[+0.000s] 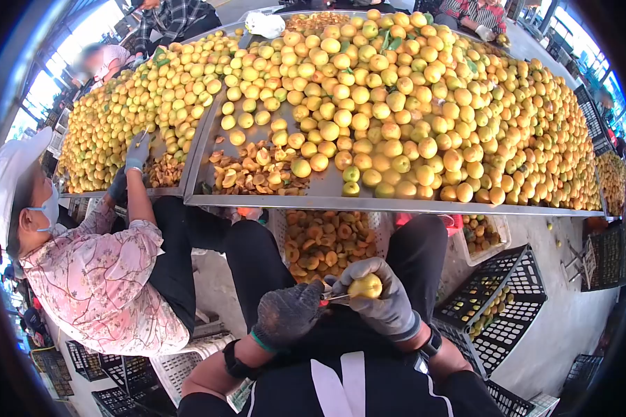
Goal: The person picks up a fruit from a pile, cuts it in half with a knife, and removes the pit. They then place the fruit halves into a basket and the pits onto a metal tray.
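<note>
My right hand (386, 306), in a grey glove, is closed around a yellow apricot (366, 285) over my lap. My left hand (289, 314), in a dark knit glove, grips a small knife (336, 297) whose blade touches the fruit's left side. Both hands hover above my black trousers, just below the front edge of the metal table (341, 201). A white crate of halved apricots (327, 240) sits between my knees, under the table edge.
A big heap of yellow apricots (396, 97) covers the table, with a small pile of scraps (250, 174) near its front. A co-worker in a floral shirt (104, 285) sits at my left, gloved hand (138, 149) on the neighbouring tray. Black crates (501, 306) stand at right.
</note>
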Tool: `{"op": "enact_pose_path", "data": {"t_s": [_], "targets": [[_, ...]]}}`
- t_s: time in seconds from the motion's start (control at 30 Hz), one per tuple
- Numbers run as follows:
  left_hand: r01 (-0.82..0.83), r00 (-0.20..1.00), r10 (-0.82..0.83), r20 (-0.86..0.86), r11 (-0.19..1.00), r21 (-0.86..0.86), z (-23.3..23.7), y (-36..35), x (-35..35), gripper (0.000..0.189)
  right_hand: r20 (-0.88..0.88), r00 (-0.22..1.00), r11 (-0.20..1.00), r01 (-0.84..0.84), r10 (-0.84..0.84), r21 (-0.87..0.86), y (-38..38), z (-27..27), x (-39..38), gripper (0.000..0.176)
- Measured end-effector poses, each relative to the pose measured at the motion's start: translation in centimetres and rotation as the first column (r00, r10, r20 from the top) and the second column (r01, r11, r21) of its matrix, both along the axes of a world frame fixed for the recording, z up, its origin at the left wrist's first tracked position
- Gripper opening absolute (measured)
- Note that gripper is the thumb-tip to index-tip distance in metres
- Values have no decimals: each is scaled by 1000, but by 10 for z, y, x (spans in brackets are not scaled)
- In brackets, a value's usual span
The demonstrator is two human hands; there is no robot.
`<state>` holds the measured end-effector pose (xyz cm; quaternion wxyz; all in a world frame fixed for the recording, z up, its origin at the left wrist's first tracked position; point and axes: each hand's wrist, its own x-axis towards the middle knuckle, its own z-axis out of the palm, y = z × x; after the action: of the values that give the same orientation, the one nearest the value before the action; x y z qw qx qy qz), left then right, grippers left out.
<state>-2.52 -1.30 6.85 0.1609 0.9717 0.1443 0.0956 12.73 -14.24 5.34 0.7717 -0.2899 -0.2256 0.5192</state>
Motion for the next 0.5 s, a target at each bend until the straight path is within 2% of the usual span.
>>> {"op": "enact_pose_path", "data": {"t_s": [0.2,0.33,0.4,0.5], "targets": [[21,1000,-20,17,998,-56,-9,3,2,28,-121,988,995,95,-98,-33,4,6,-15,35],[31,999,-29,24,997,-73,-24,2,6,25,-6,990,989,142,-142,-49,11,2,-21,34],[-22,999,31,35,970,-242,-30,-1,7,30,-177,971,984,145,-162,-104,13,-7,-23,33],[0,1000,-5,-21,967,-254,-27,-2,9,37,-211,974,989,55,-83,-138,17,-12,-14,34]]}}
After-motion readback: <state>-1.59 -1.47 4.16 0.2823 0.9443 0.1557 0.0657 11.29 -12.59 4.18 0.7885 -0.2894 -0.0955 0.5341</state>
